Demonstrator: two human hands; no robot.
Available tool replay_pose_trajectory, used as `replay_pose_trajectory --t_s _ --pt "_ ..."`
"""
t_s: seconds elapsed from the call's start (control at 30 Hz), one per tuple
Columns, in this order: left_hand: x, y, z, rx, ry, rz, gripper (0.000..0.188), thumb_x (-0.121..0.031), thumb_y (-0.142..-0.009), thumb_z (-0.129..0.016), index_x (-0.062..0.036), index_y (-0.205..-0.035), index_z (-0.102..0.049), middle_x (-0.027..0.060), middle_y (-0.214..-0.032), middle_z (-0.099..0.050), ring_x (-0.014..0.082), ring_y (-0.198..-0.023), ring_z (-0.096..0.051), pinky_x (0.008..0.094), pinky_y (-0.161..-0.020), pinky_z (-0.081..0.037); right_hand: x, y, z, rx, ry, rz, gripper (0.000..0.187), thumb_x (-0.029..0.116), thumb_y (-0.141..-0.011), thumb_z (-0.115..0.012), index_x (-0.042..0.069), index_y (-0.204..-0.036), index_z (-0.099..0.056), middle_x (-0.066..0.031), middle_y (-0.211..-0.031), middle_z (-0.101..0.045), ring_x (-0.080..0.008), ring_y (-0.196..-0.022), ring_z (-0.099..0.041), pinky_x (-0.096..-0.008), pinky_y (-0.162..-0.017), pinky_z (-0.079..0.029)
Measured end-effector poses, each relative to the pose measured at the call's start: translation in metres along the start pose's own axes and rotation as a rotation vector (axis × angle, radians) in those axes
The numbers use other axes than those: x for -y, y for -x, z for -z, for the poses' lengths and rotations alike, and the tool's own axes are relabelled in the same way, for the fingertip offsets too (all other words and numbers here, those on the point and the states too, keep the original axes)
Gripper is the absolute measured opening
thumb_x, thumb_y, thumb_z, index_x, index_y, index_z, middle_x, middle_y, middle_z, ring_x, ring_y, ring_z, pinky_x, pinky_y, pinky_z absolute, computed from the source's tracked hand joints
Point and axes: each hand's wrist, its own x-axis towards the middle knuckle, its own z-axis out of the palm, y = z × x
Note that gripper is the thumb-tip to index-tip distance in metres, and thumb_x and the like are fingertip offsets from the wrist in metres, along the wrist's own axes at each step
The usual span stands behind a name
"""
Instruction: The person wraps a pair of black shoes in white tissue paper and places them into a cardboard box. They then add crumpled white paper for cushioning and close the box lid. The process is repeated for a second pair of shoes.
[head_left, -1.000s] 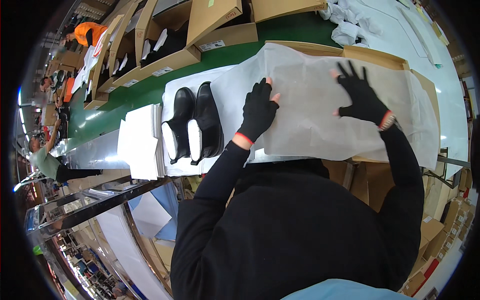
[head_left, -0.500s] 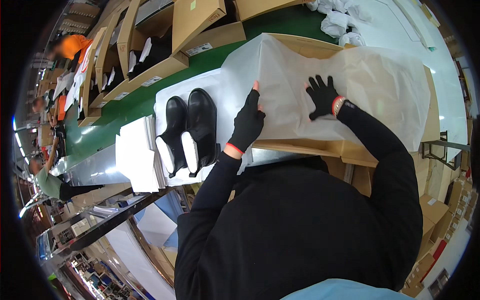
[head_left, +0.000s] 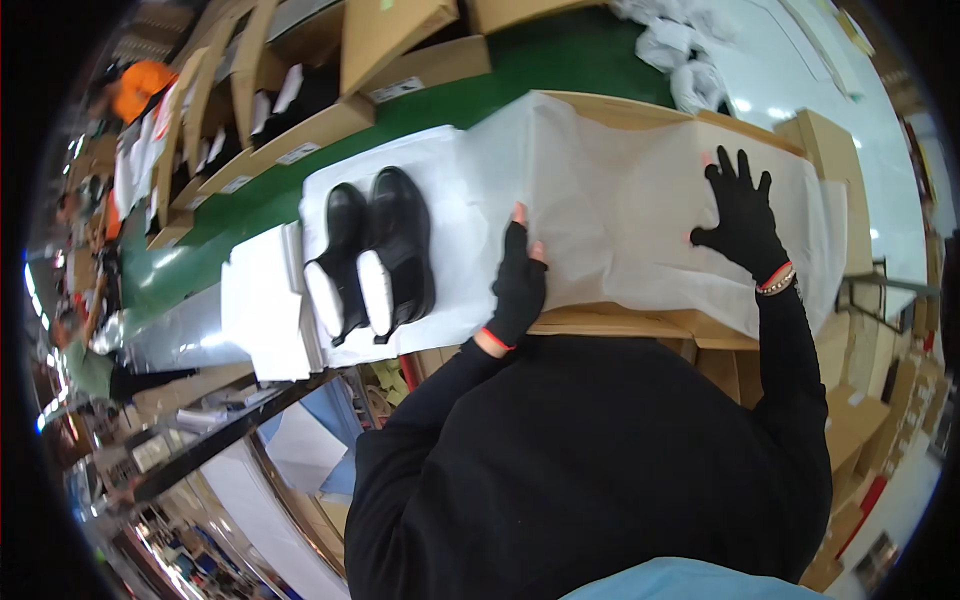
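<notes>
A sheet of white tissue paper (head_left: 620, 225) is spread over an open cardboard box (head_left: 625, 322) and sags into it. My left hand (head_left: 520, 285), in a black fingerless glove, rests at the paper's left side by the box edge, fingers extended. Over the box's right half, my right hand (head_left: 742, 215) is spread wide on the paper, in a matching glove; neither hand holds anything. Left of the box, a pair of black ankle boots (head_left: 398, 245) with white paper at their openings lies on a stack of white sheets (head_left: 450, 190).
Stacked white paper or card (head_left: 262, 305) sits at the bench's left front. Open shoe boxes (head_left: 310, 135) with black footwear line the green surface (head_left: 560, 60) behind. Crumpled white paper (head_left: 690, 65) lies at the back right. People work at the far left, one in orange (head_left: 140, 92).
My right hand has moved right across the tissue paper. The paper now sinks deeper into the box, showing more of its far rim. My left hand has shifted slightly right and nearer.
</notes>
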Motion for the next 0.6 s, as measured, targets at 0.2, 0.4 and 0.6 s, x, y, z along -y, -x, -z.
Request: replay_pose_trajectory --t_s 0.2,0.4,0.6 --pt "0.014 0.002 -0.026 -0.063 0.050 -0.024 0.051 -0.012 -0.098 -0.043 -0.0033 -0.146 -0.029 0.0170 -0.147 -0.036 0.0259 -0.136 -0.035 0.0332 -0.110 -0.027 0.078 -0.052 -0.088 0.331 0.049 0.323 0.150 0.059 -0.031 -0.087 -0.001 -0.147 -0.014 -0.0265 -0.154 -0.008 -0.0472 -0.141 -0.006 -0.0728 -0.103 -0.011" --pt "0.012 0.006 -0.028 -0.086 0.089 -0.075 0.055 -0.007 -0.095 -0.046 -0.0031 -0.146 -0.028 0.0168 -0.147 -0.035 0.0269 -0.137 -0.034 0.0328 -0.109 -0.030 0.097 -0.043 -0.097 0.340 -0.089 0.204 0.145 0.060 -0.036 -0.086 0.001 -0.148 -0.015 -0.0253 -0.153 -0.012 -0.0422 -0.142 -0.012 -0.0675 -0.107 -0.014" --pt "-0.004 0.007 -0.021 -0.183 -0.120 -0.094 0.056 -0.005 -0.092 -0.048 -0.0091 -0.146 -0.032 0.0158 -0.143 -0.040 0.0288 -0.133 -0.039 0.0359 -0.108 -0.033 0.008 0.004 -0.049 -0.086 -0.517 0.431 0.043 0.003 -0.066 -0.070 0.007 -0.108 -0.062 -0.0136 -0.129 -0.055 -0.0327 -0.132 -0.039 -0.0541 -0.115 -0.017"
